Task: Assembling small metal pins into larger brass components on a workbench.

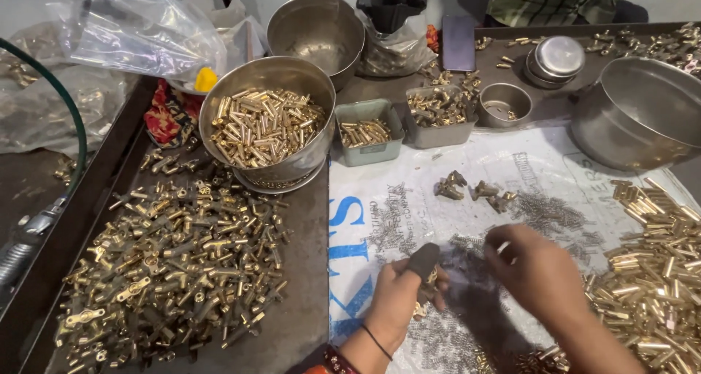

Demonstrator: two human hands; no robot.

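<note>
Hands [398, 294] [537, 272] meet over springs [453, 337] — brass heaps [171, 264] flank both sides.

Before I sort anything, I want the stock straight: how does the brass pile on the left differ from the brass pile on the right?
The left pile holds T-shaped fittings with branching arms; the right pile holds plain straight tubes. The left pile lies on the dark tray; the right pile lies on the white printed sack. The right hand is close to the right pile; neither hand is near the left pile. Both are loose, shiny brass heaps.
</note>
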